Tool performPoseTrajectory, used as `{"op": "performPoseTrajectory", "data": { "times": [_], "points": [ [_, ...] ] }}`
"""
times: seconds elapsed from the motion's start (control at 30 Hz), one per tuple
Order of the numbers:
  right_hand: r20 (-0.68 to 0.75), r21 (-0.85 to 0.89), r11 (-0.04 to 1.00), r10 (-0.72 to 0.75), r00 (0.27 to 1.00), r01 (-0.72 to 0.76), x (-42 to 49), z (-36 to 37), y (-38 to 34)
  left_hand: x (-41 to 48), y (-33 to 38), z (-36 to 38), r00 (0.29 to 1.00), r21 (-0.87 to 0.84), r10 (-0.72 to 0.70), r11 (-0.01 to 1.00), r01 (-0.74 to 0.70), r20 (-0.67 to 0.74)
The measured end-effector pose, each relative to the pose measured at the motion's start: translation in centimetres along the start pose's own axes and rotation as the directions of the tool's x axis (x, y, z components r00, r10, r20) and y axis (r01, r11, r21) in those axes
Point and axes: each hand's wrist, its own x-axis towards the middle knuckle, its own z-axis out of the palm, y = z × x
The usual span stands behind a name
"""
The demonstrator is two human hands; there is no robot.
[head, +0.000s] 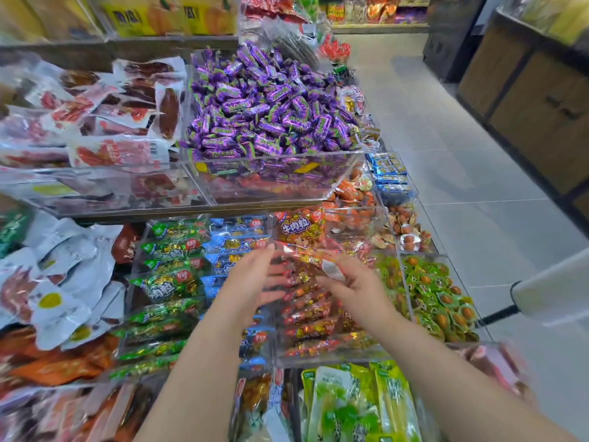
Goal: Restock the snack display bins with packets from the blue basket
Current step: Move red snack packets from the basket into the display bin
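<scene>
Your left hand (251, 282) and right hand (355, 283) hover flat, fingers spread and gripping nothing, on either side of the red-and-gold foil snack packets (306, 301) in the clear acrylic bin (331, 358), probably to level the row; blur hides actual contact. The blue basket is out of view.

pale tiled floor (446, 129) beside dark wooden cabinets (538, 106).

Bright, even light fills the shop, and shadows are faint. Glare streaks the clear bin fronts (274, 173) and foil wrappers (264, 100). Wide-angle distortion bends the edges, where motion blur smears packets (497, 365) and shelves (63, 49).
</scene>
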Motion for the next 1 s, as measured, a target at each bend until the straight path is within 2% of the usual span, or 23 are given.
{"op": "performPoseTrajectory", "data": {
  "times": [0.07,0.13,0.2,0.23,0.27,0.3,0.33,0.37,0.43,0.5,0.57,0.63,0.7,0.77,0.8,0.87,1.0],
  "points": [
    [0.003,-0.279,0.935,-0.227,0.974,0.219,0.2,-0.1,0.1,-0.2,0.0,0.3,0.989,-0.190,-0.063,0.978,0.089,0.137],
    [0.060,-0.491,0.798,-0.370,0.927,0.350,0.3,-0.3,0.2,-0.1,-0.1,0.6,0.984,-0.337,-0.043,0.936,0.099,0.170],
    [0.170,-0.529,0.729,-0.410,0.896,0.434,0.3,-0.8,0.2,0.1,0.0,0.9,0.995,-0.316,0.011,0.949,0.019,0.095],
    [0.248,-0.469,0.759,-0.379,0.892,0.452,0.3,-1.0,0.2,0.3,0.1,0.9,0.998,-0.257,0.038,0.966,-0.025,0.044],
    [0.326,-0.353,0.843,-0.296,0.898,0.406,0.3,-1.3,0.3,0.7,0.1,0.7,0.998,-0.196,0.056,0.979,-0.052,0.012],
    [0.373,-0.213,0.939,-0.177,0.911,0.270,0.4,-1.4,0.4,1.0,0.2,0.6,0.998,-0.139,0.062,0.988,-0.062,-0.002],
    [0.376,-0.087,0.992,-0.048,0.925,0.087,0.7,-1.5,0.6,1.3,0.2,0.2,0.998,-0.071,0.070,0.995,-0.070,-0.002],
    [0.340,0.034,0.995,0.072,0.938,-0.089,1.2,-1.6,0.9,1.6,0.3,0.0,0.997,-0.008,0.076,0.997,-0.076,0.007],
    [0.289,0.236,0.902,0.289,0.913,-0.360,2.5,-1.3,1.7,2.0,0.3,-0.2,0.995,0.107,0.091,0.990,-0.095,0.045],
    [0.315,0.343,0.809,0.380,0.870,-0.478,3.8,-0.8,2.6,2.5,0.2,-0.2,0.987,0.170,0.131,0.975,-0.146,0.094],
    [0.304,0.300,0.815,0.410,0.860,-0.495,4.8,-0.5,3.6,3.3,0.0,-0.1,0.976,0.275,0.198,0.937,-0.217,0.096],
    [0.220,0.251,0.848,0.419,0.881,-0.466,5.5,-0.7,4.1,4.3,-0.5,-0.4,0.949,0.455,0.314,0.847,-0.276,-0.008],
    [0.097,0.196,0.874,0.434,0.895,-0.445,6.3,-1.2,4.6,4.9,-1.2,-1.0,0.885,0.639,0.450,0.717,-0.279,-0.118],
    [0.022,0.130,0.892,0.434,0.901,-0.433,7.1,-1.4,5.1,5.4,-2.1,-1.5,0.815,0.854,0.570,0.473,-0.217,-0.109],
    [0.016,0.110,0.900,0.423,0.906,-0.422,7.4,-1.2,5.4,5.6,-2.7,-1.5,0.801,0.923,0.593,0.348,-0.167,-0.079],
    [0.037,0.077,0.914,0.398,0.917,-0.399,8.0,-0.1,5.6,5.6,-3.7,-1.1,0.821,0.976,0.568,0.202,-0.076,-0.054],
    [0.036,-0.050,0.931,0.364,0.931,-0.363,8.9,2.3,5.6,5.6,-5.6,-0.4,0.832,0.999,0.554,0.035,-0.008,-0.013]
  ]
}}
